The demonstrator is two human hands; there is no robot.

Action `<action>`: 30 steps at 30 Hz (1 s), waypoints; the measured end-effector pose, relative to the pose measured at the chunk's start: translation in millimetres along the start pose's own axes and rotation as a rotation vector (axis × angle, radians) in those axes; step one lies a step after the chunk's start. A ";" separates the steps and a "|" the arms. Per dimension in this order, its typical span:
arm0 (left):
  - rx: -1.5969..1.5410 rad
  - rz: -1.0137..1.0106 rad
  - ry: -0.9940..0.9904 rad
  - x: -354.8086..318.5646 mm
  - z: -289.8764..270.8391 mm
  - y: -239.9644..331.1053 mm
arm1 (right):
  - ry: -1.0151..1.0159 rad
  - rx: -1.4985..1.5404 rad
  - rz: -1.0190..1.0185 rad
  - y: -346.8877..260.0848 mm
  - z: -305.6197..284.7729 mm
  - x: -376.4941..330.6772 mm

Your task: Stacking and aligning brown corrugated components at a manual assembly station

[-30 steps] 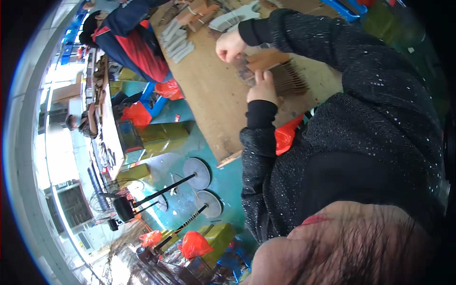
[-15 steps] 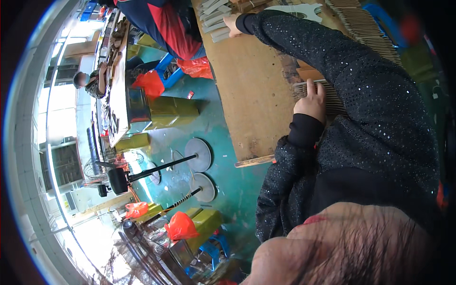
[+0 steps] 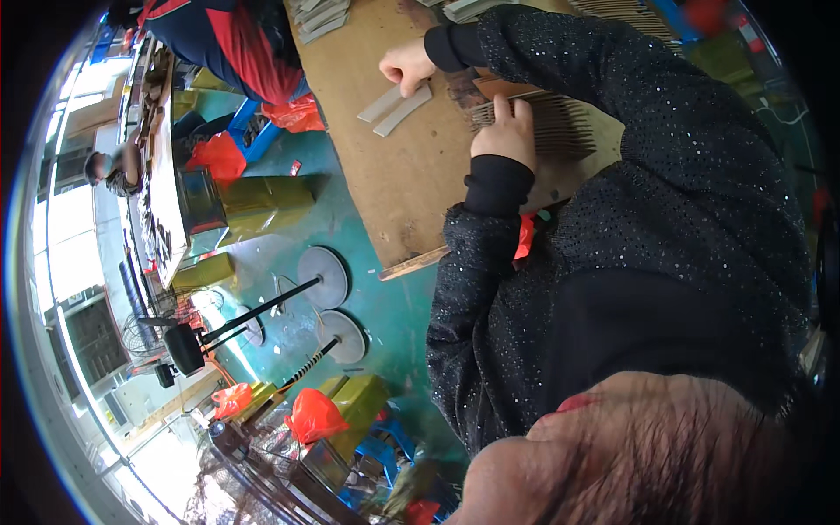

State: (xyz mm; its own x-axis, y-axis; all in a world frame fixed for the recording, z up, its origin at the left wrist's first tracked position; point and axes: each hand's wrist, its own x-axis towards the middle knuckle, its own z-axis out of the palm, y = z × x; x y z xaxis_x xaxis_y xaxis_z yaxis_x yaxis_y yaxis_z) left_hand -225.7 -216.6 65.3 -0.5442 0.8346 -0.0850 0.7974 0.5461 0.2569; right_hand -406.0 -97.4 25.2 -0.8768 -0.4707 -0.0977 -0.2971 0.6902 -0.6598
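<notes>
Brown worktable (image 3: pixel 385 184) | left hand (image 3: pixel 505 133) flat on comb-like rack (image 3: pixel 560 131) | right hand (image 3: pixel 407 66) pinching grey strips (image 3: pixel 395 107)

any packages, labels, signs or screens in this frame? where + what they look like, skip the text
No labels, signs or screens can be made out.
Red plastic bags: one on the floor at lower left, others beside the brown worktable farther up; crumpled, bright red.
Olive-yellow boxes: on the green floor left of the worktable; rectangular, plain sides.
Left hand rests on a brown comb-like ridged piece; right hand touches flat grey strips.
</notes>
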 end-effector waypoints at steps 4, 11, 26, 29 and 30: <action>-0.018 -0.006 -0.040 -1.0 -2.6 -0.2 | 0.085 0.340 -0.114 -7.5 5.8 -13.5; -0.008 0.030 -0.091 0.6 -6.4 6.0 | -0.077 -0.353 0.012 -21.9 17.7 -7.8; 0.013 -0.001 -0.103 1.1 -3.1 2.6 | 0.439 -0.303 0.218 -52.3 12.4 -209.9; 0.015 0.024 -0.070 1.9 0.6 -0.2 | 0.429 -0.281 0.183 -38.7 22.8 -214.7; 0.021 0.036 -0.050 1.0 1.4 -1.3 | 0.433 -0.271 0.186 -38.8 22.9 -214.4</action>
State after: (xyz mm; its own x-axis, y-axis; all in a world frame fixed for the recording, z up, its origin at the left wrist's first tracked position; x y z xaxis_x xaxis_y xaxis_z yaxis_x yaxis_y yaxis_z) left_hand -226.8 -216.4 63.6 -0.5018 0.8560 -0.1245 0.8216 0.5167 0.2408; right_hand -197.8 -35.8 54.7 -0.9825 -0.0972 0.1591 -0.1585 0.8844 -0.4390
